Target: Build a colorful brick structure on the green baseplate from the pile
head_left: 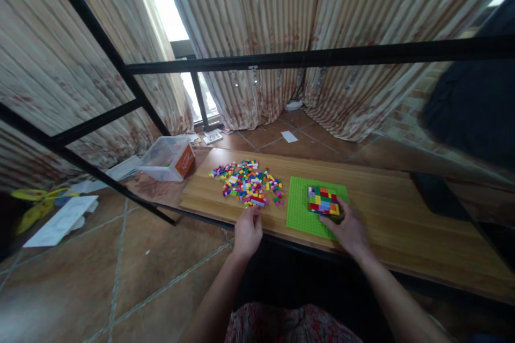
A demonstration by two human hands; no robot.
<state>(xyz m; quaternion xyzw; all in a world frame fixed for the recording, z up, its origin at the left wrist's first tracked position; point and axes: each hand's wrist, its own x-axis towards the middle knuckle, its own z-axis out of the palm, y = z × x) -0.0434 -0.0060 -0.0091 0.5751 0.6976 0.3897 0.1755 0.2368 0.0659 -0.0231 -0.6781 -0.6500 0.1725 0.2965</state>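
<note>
A multicoloured block of toy building bricks (323, 201) stands on a bright green studded baseplate (298, 214). My right hand (351, 229) curls round its near right corner, thumb at the front and fingers along the right side. To the left, a loose pile of small coloured bricks (245, 182) is spread over the wooden tabletop (382, 209). At the pile's near edge, the fingertips of my left hand (248, 231) are pinched together, close to a blue brick (257, 201). Whatever lies between those fingertips is too small to make out.
A clear plastic box (164, 158) with an orange label sits left of the pile. Black metal bars (281, 59) cross behind the table. A dark flat object (438, 195) lies at the right. A person in dark clothing (475, 86) is at the far right.
</note>
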